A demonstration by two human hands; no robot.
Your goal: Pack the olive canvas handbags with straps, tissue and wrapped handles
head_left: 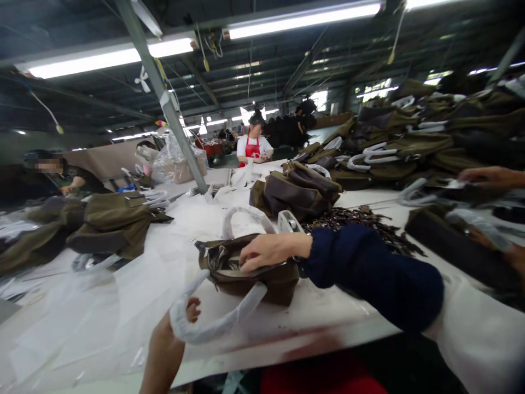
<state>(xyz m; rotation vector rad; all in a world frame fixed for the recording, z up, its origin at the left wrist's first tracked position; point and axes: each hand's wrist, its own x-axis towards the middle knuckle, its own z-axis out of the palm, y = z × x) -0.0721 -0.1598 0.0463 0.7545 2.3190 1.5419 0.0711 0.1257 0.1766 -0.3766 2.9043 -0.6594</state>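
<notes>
An olive-brown handbag (258,287) stands open on the white-covered table, its white-wrapped handles spread front and back. My right hand (262,251), below a navy sleeve cover, reaches over the bag's opening. Its fingers are bent together inside the mouth, and what they hold is hidden. Near the front left of the bag, my left hand (174,325) lies behind the wrapped front handle (217,328), which crosses over it. Its fingers show inside the handle loop, slightly bent and apart, with nothing seen between them.
Similar bags (112,221) lie at the left, another (295,191) stands behind, and a large pile (410,137) rises at the right. Dark strips (369,224) lie behind my right sleeve. Another person's hand (488,176) is at the right; people work farther back.
</notes>
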